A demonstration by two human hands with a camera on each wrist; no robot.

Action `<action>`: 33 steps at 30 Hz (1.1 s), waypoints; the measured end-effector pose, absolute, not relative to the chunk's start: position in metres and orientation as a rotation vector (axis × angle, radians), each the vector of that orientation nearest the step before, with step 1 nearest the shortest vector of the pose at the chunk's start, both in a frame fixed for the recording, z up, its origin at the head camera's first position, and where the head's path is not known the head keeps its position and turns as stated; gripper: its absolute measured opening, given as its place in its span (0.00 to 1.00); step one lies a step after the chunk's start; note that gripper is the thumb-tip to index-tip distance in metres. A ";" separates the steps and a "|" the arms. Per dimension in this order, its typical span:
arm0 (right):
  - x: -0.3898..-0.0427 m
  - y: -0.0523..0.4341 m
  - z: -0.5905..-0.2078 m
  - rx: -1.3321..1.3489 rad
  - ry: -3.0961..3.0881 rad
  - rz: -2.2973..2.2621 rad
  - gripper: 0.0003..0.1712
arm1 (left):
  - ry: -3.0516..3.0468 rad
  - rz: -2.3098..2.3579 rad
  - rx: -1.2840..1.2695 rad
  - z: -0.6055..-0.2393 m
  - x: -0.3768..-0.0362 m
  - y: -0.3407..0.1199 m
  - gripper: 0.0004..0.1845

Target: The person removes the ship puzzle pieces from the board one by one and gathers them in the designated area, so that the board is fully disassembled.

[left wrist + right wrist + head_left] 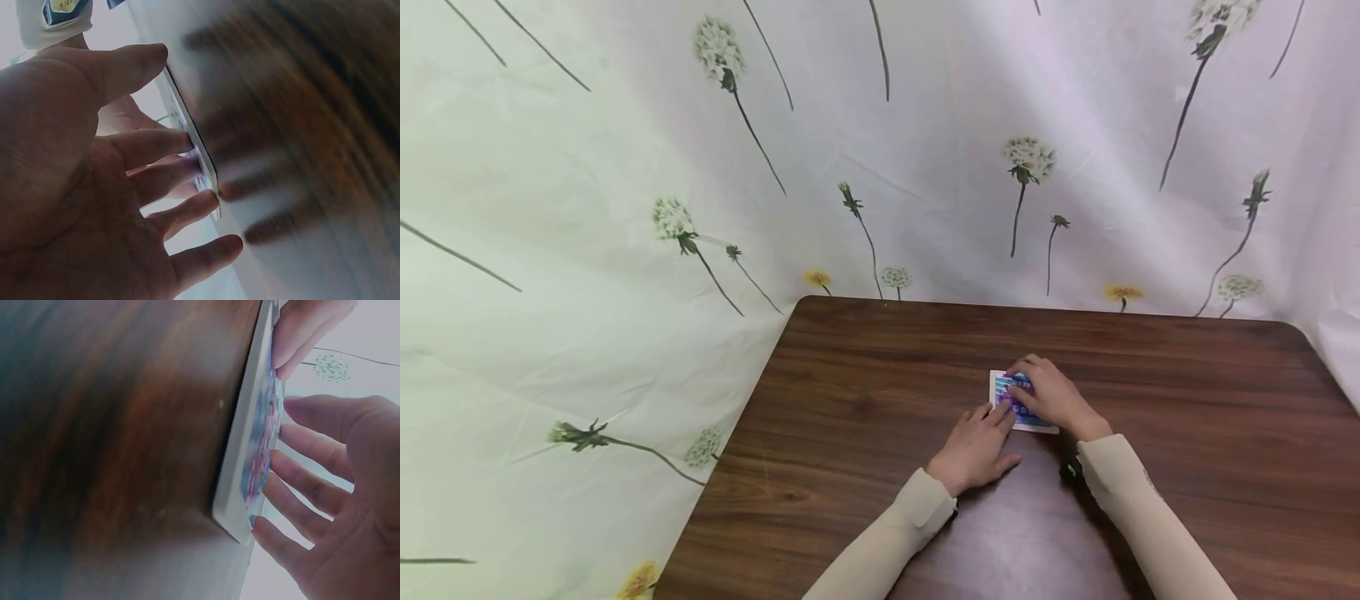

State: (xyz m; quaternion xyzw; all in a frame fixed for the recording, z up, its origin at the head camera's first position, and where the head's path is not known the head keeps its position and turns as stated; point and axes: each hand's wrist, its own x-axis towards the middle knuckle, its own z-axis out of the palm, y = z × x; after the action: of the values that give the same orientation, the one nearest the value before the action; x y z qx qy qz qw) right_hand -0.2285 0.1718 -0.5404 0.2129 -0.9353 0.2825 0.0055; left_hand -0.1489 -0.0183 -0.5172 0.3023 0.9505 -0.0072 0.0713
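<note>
A small flat rectangular panel [1024, 415] with a white border and a blue and purple printed face lies on the brown table. What kind of thing it is, I cannot tell. My left hand [973, 450] touches its near left corner with extended fingertips, thumb held apart. Over its right part rests my right hand [1051, 396], fingers spread and slightly bent, covering some of the print. In the left wrist view, the left fingertips meet the panel's thin pale edge [203, 150]. The right wrist view shows the right fingertips on the printed face [257, 462].
The dark wood-grain table [850, 400] has rounded far corners. Behind it and at the sides hangs a white curtain [925, 167] printed with dandelions. Light sleeves cover both forearms, and something dark [1071, 471] shows beneath the right cuff.
</note>
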 end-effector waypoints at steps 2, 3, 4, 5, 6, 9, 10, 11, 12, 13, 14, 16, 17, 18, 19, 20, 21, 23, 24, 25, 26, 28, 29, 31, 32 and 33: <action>-0.228 0.172 -0.542 0.670 -2.916 0.907 0.18 | 2.854 -0.028 0.905 -0.517 -0.148 -0.018 0.37; -0.228 0.171 -0.542 0.673 -2.908 0.922 0.17 | 2.855 -0.029 0.906 -0.517 -0.148 -0.018 0.37; -0.228 0.171 -0.543 0.668 -2.903 0.943 0.17 | 2.853 -0.030 0.904 -0.516 -0.148 -0.018 0.37; -0.228 0.171 -0.543 0.672 -2.893 0.962 0.17 | 2.852 -0.026 0.901 -0.516 -0.148 -0.018 0.37; -0.228 0.171 -0.544 0.676 -2.883 0.982 0.16 | 2.852 -0.024 0.896 -0.516 -0.147 -0.018 0.37; -0.229 0.170 -0.545 0.685 -2.846 1.028 0.14 | 2.846 -0.010 0.884 -0.516 -0.147 -0.018 0.37; -0.229 0.169 -0.546 0.687 -2.828 1.045 0.14 | 2.845 -0.003 0.880 -0.516 -0.147 -0.019 0.37; -0.230 0.169 -0.546 0.687 -2.811 1.059 0.13 | 2.846 0.003 0.878 -0.516 -0.147 -0.019 0.37; -0.230 0.169 -0.546 0.684 -2.798 1.072 0.11 | 2.846 0.010 0.874 -0.516 -0.147 -0.019 0.37; -0.230 0.168 -0.545 0.678 -2.786 1.085 0.10 | 2.845 0.011 0.871 -0.516 -0.147 -0.019 0.37; -0.231 0.169 -0.545 0.676 -2.772 1.096 0.09 | 2.848 0.011 0.871 -0.517 -0.147 -0.019 0.37; -0.231 0.169 -0.543 0.669 -2.749 1.123 0.08 | 2.853 0.011 0.873 -0.517 -0.147 -0.019 0.37; -0.231 0.171 -0.543 0.665 -2.745 1.131 0.07 | 2.853 0.009 0.874 -0.517 -0.147 -0.018 0.38; -0.231 0.172 -0.543 0.668 -2.738 1.139 0.07 | 2.853 0.007 0.875 -0.516 -0.147 -0.018 0.38; -0.231 0.173 -0.544 0.672 -2.730 1.146 0.07 | 2.854 0.002 0.877 -0.516 -0.146 -0.018 0.38; -0.231 0.174 -0.544 0.674 -2.721 1.154 0.06 | 2.855 0.001 0.878 -0.516 -0.146 -0.018 0.38; -0.231 0.175 -0.545 0.676 -2.716 1.158 0.06 | 2.855 0.002 0.878 -0.516 -0.146 -0.018 0.38; -0.231 0.176 -0.547 0.675 -2.708 1.155 0.05 | 2.855 0.002 0.875 -0.515 -0.146 -0.017 0.38; -0.231 0.176 -0.547 0.671 -2.700 1.158 0.04 | 2.854 0.003 0.872 -0.515 -0.146 -0.017 0.38; -0.231 0.177 -0.547 0.660 -2.695 1.162 0.04 | 2.853 0.003 0.870 -0.515 -0.146 -0.017 0.38; -0.230 0.178 -0.547 0.652 -2.689 1.173 0.04 | 2.851 0.003 0.869 -0.515 -0.146 -0.017 0.38; -0.229 0.180 -0.544 0.630 -2.676 1.201 0.03 | 2.846 0.002 0.866 -0.515 -0.146 -0.017 0.38; -0.228 0.181 -0.543 0.621 -2.666 1.221 0.03 | 2.842 0.003 0.864 -0.514 -0.146 -0.017 0.38; -0.227 0.184 -0.540 0.598 -2.650 1.245 0.03 | 2.840 -0.001 0.860 -0.514 -0.146 -0.017 0.38; -0.227 0.186 -0.539 0.590 -2.636 1.248 0.03 | 2.838 0.000 0.855 -0.513 -0.145 -0.017 0.38; -0.227 0.188 -0.538 0.577 -2.625 1.242 0.03 | 2.836 -0.001 0.849 -0.513 -0.145 -0.017 0.38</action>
State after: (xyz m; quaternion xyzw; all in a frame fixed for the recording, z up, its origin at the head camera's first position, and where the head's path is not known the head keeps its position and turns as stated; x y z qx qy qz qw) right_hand -0.2269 0.1880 -0.5385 0.1942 -0.8830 0.4177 0.0904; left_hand -0.1451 -0.0172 -0.5129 0.2856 0.9541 -0.0002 0.0905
